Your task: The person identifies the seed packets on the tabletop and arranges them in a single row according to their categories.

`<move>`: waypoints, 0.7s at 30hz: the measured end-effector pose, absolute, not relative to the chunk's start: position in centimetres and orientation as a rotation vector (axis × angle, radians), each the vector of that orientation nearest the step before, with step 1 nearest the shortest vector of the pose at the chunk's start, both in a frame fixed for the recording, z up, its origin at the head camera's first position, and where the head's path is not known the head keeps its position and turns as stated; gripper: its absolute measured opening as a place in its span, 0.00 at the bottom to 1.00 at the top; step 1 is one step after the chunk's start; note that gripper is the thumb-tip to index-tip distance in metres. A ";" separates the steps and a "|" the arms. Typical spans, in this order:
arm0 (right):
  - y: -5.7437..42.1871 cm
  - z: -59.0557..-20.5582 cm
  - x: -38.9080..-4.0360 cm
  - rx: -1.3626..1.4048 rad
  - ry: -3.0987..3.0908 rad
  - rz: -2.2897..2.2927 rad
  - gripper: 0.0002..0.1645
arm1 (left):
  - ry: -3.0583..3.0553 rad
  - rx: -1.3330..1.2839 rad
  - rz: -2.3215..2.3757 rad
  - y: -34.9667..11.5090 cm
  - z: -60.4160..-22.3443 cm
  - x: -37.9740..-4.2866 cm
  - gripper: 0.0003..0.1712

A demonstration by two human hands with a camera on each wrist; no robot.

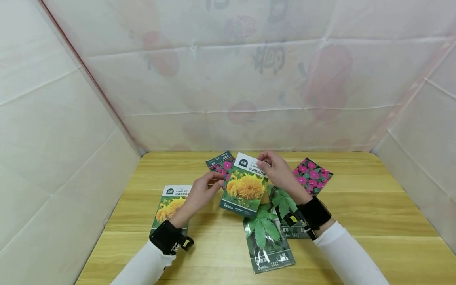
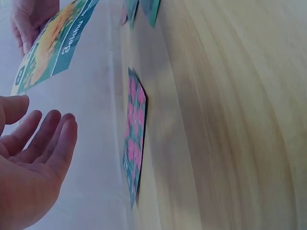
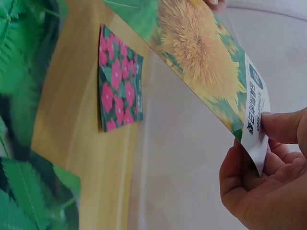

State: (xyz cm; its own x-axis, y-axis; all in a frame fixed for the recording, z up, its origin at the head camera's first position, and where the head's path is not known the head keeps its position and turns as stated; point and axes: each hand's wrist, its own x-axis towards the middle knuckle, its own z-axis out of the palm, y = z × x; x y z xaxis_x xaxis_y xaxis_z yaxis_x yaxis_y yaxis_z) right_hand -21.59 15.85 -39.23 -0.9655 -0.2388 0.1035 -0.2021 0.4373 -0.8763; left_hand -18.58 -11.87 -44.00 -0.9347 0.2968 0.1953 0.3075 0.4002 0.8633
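My right hand (image 1: 279,172) pinches the top right corner of a yellow-sunflower seed packet (image 1: 246,188), thumb on its printed face. The packet is held tilted above the table; in the right wrist view its white top strip (image 3: 254,91) bends at the grip. My left hand (image 1: 202,194) is near the packet's left edge. In the left wrist view the left hand (image 2: 36,172) has relaxed, spread fingers and a gap to the packet (image 2: 55,45). Below the left hand a second sunflower packet (image 1: 165,208) lies on the table, partly hidden by the wrist.
Behind the held packet lies a pink-flower packet (image 1: 218,161), partly covered. Another pink-flower packet (image 1: 313,176) lies beyond the right wrist. Two green-leaf packets (image 1: 268,249) lie in front, overlapping. Pale cloth walls (image 1: 221,87) stand round the wooden table (image 1: 370,198).
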 end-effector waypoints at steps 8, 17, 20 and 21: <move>15.1 -40.0 -20.9 -0.381 2.581 -1.584 0.12 | -2.635 -0.550 -1.705 -10.9 -43.9 -18.0 0.14; 14.8 -40.5 -20.8 -0.375 2.589 -1.583 0.12 | -2.617 -0.428 -1.803 -10.6 -43.8 -17.4 0.11; 14.7 -40.7 -20.8 -0.400 2.592 -1.583 0.12 | -2.605 -0.429 -1.804 -10.7 -43.8 -17.3 0.10; 14.7 -40.7 -20.7 -0.410 2.595 -1.586 0.12 | -2.601 -0.434 -1.805 -10.8 -43.8 -17.3 0.10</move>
